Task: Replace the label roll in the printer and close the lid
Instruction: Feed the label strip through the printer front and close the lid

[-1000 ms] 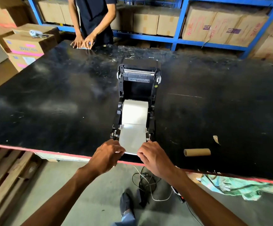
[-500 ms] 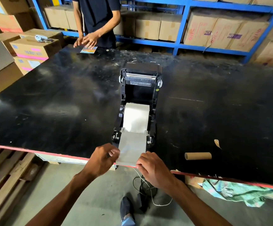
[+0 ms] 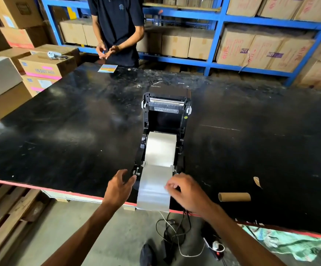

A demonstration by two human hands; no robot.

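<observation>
The black label printer (image 3: pixel 183 120) stands on the black table (image 3: pixel 60 131), its lid (image 3: pixel 167 110) tipped up and back. A white label roll (image 3: pixel 160 148) lies in its bay. From the roll a strip of labels (image 3: pixel 153 194) runs out of the front and hangs over the table's red edge. My right hand (image 3: pixel 188 191) pinches the strip's right edge with thumb and fingertips. My left hand (image 3: pixel 118 187) hovers by the printer's front left corner, fingers apart, off the paper. An empty cardboard core (image 3: pixel 234 197) lies on the table to the right.
Another person (image 3: pixel 117 25) stands at the table's far side near a coloured card (image 3: pixel 107 68). A paper scrap (image 3: pixel 257 182) lies past the core. Cables (image 3: pixel 175 233) trail on the floor below. Cardboard boxes (image 3: pixel 44 66) stack at left, blue shelving (image 3: pixel 213 35) behind, a wooden pallet (image 3: pixel 6 212) lower left.
The label strip has been drawn farther out, past the table edge. My left hand has let go of it and shifted left with fingers spread. My right hand stays on the strip.
</observation>
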